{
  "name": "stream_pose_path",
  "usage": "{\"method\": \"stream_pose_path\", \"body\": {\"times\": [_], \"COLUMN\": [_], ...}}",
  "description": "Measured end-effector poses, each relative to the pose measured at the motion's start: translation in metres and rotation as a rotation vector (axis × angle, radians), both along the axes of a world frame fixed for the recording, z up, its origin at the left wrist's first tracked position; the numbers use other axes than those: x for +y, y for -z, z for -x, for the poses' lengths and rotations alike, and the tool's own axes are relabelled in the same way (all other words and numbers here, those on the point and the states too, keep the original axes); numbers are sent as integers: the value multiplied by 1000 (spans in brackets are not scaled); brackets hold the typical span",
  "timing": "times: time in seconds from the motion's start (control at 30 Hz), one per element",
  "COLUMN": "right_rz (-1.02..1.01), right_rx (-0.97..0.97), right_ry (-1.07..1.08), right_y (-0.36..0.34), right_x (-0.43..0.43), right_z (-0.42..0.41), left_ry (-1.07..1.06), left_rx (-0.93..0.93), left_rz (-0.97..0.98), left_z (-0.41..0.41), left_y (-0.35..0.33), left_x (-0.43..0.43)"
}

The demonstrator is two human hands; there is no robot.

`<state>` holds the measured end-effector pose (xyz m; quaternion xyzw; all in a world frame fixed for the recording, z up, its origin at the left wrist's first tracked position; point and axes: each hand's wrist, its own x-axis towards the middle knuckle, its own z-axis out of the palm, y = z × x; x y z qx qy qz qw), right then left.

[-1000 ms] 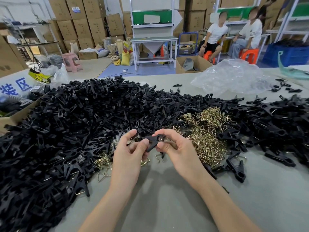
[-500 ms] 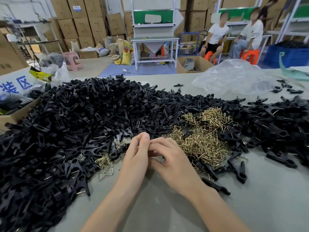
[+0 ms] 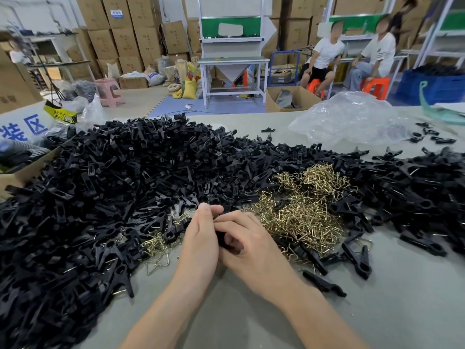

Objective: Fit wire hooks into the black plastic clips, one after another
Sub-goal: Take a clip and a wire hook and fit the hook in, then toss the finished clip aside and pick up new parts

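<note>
My left hand (image 3: 201, 238) and my right hand (image 3: 249, 245) are pressed together low over the grey table (image 3: 251, 311), at the near edge of the parts. Between them a black plastic clip (image 3: 222, 239) shows as a dark sliver, and both hands' fingers curl round it. Any wire hook in the clip is hidden by my fingers. A heap of brass-coloured wire hooks (image 3: 302, 207) lies just right of my hands. A huge pile of black clips (image 3: 100, 197) covers the table to the left and behind.
More black clips (image 3: 415, 197) spread along the right, with loose ones (image 3: 357, 258) near my right wrist. A crumpled clear plastic bag (image 3: 352, 119) lies at the back right. A cardboard box (image 3: 22, 172) stands at the left edge. Two people sit on orange stools beyond the table.
A second ago my hands held the clip up and apart, plainly visible. They have come down and closed together over it, so the clip is now mostly hidden.
</note>
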<state>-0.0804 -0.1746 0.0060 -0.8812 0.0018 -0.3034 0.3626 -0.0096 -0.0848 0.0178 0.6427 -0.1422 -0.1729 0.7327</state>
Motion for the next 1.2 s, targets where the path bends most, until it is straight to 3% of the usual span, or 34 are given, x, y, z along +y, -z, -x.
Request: {"method": "stream_pose_path", "body": {"times": [0.23, 0.53, 0.7, 0.8, 0.87, 1.0, 1.1, 1.2], "right_rz": [34, 110, 166, 120, -42, -617, -1224, -1527], "right_rx": [-4, -3, -37, -63, -75, -102, -436, -649], "right_ry": [-5, -2, 48, 167, 226, 285, 257, 194], "right_y": [2, 1, 1, 2, -1, -27, -78, -121], "right_x": [1, -1, -6, -14, -18, -44, -101, -146], "right_z": [0, 0, 1, 1, 3, 11, 30, 46], "left_ry": [32, 28, 106, 91, 86, 94, 117, 85], "left_rx": [72, -2, 92, -95, -300, -687, -764, -841], "left_rz": [39, -10, 31, -11, -123, -513, -604, -650], "left_z": [2, -3, -7, -7, -4, -1, -1, -2], "left_y": [-6, 1, 4, 9, 14, 18, 19, 17], "left_x": [0, 4, 5, 6, 8, 14, 13, 12]}}
